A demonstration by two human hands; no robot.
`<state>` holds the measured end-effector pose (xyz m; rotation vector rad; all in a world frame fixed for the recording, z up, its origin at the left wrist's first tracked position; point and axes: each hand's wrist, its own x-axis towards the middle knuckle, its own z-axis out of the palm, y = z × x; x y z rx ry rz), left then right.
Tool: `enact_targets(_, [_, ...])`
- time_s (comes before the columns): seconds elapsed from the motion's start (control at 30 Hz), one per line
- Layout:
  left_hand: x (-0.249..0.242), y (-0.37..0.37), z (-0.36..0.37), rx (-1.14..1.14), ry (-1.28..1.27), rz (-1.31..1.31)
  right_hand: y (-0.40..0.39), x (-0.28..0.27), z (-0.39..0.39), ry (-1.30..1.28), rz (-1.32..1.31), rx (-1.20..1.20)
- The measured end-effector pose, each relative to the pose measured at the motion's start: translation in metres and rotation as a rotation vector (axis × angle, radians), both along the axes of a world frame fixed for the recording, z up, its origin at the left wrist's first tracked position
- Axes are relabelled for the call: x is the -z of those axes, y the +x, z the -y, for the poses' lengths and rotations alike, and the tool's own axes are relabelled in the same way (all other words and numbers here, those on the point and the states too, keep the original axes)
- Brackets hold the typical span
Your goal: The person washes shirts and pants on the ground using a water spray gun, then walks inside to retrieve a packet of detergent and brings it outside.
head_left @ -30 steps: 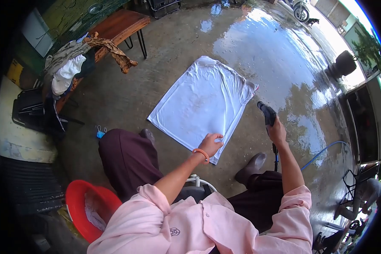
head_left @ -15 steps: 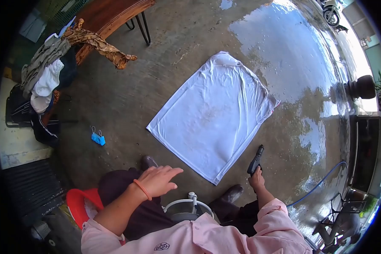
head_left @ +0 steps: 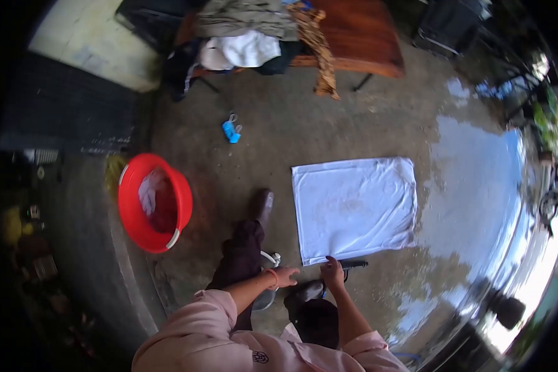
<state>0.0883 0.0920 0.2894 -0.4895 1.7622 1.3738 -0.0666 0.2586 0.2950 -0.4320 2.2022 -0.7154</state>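
Cloth (head_left: 353, 208), white, spread flat on wet concrete floor (head_left: 279, 136), near the puddle's edge. Right hand (head_left: 333, 273) at the cloth's near edge, fingers wrapped round a dark spray gun (head_left: 353, 264). Left hand (head_left: 285, 276) hovers just beside, fingers spread loosely, holding nothing. Cloth looks soaked: likely limp, clingy, heavier than dry; best lifted by a corner or hem. Red basin (head_left: 130, 214) with laundry sits apart; clothes pile (head_left: 242, 37) on wooden tabletop (head_left: 366, 43)
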Motion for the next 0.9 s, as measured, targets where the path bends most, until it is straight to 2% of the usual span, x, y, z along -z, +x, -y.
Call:
enact_targets(0.03, [-0.012,0.018,-0.016,-0.104,0.079,0.073,0.002,-0.030,-0.002,-0.022,0.027,0.017])
enact_targets(0.07, [-0.032,0.033,-0.027,-0.097,0.066,0.012,0.001,-0.062,-0.004,0.036,0.052,-0.047])
enact_targets(0.13, [-0.054,0.061,-0.054,-0.336,0.152,-0.082,-0.003,-0.104,-0.031,0.113,0.072,-0.185])
enact_targets(0.17, [-0.075,0.070,-0.057,-0.560,0.240,-0.076,-0.010,-0.110,-0.058,0.116,0.065,-0.260])
enact_targets(0.2, [-0.092,0.079,-0.053,-0.685,0.241,-0.104,-0.019,-0.111,-0.090,0.079,0.036,-0.368])
enact_targets(0.23, [-0.108,0.090,-0.048,-0.804,0.246,-0.137,-0.033,-0.089,-0.136,0.187,0.308,-0.183])
enact_targets(0.27, [-0.137,0.100,-0.029,-0.866,0.159,-0.225,-0.045,-0.132,-0.132,0.240,0.446,-0.059])
enact_targets(0.3, [-0.141,0.117,-0.018,-0.976,0.114,-0.238,-0.061,-0.154,-0.137,0.418,0.468,-0.026])
enact_targets(0.33, [-0.140,0.136,-0.005,-1.082,0.069,-0.252,-0.088,-0.132,-0.177,0.492,0.439,-0.076])
enact_targets(0.4, [-0.155,0.181,0.043,-1.264,-0.100,-0.241,-0.100,-0.205,-0.136,0.719,0.282,-0.026])
enact_targets(0.43, [-0.186,0.206,0.076,-1.304,-0.227,-0.154,-0.139,-0.173,-0.164,0.622,0.196,-0.173])
enact_targets(0.47, [-0.184,0.236,0.092,-1.475,-0.348,-0.120,-0.171,-0.150,-0.183,0.529,0.093,-0.316])
enact_targets(0.5, [-0.160,0.275,0.103,-1.648,-0.394,-0.105,-0.161,-0.182,-0.132,0.537,-0.028,-0.391])
enact_targets(0.53, [-0.167,0.302,0.115,-1.823,-0.432,-0.084,-0.154,-0.212,-0.081,0.551,-0.156,-0.462])
enact_targets(0.57, [-0.176,0.328,0.124,-2.019,-0.357,0.010,-0.145,-0.246,-0.026,0.570,-0.288,-0.524])
enact_targets(0.6, [-0.204,0.354,0.139,-2.219,-0.276,0.105,-0.130,-0.259,0.033,0.529,-0.201,-0.444])
enact_targets(0.63, [-0.206,0.388,0.137,-2.276,-0.217,0.107,-0.112,-0.278,0.096,0.490,-0.117,-0.360])
enact_targets(0.67, [-0.205,0.422,0.128,-2.330,-0.158,0.112,-0.093,-0.291,0.154,0.436,0.084,-0.159])
enact_targets(0.73, [-0.242,0.461,0.114,-2.447,-0.194,0.160,-0.072,-0.289,0.276,0.008,0.247,-0.530])
enact_targets(0.8, [-0.262,0.493,0.081,-2.594,-0.239,0.088,-0.021,-0.280,0.384,0.013,0.138,-0.553])
enact_targets(0.83, [-0.282,0.501,0.065,-2.684,-0.200,0.163,0.016,-0.291,0.440,0.003,0.119,-0.573])
enact_targets(0.87, [-0.307,0.504,0.049,-2.775,-0.152,0.240,0.058,-0.307,0.497,-0.007,0.099,-0.592])
enact_targets(0.9, [-0.308,0.504,0.025,-2.837,-0.174,0.311,0.114,-0.343,0.537,-0.051,0.136,-0.632])
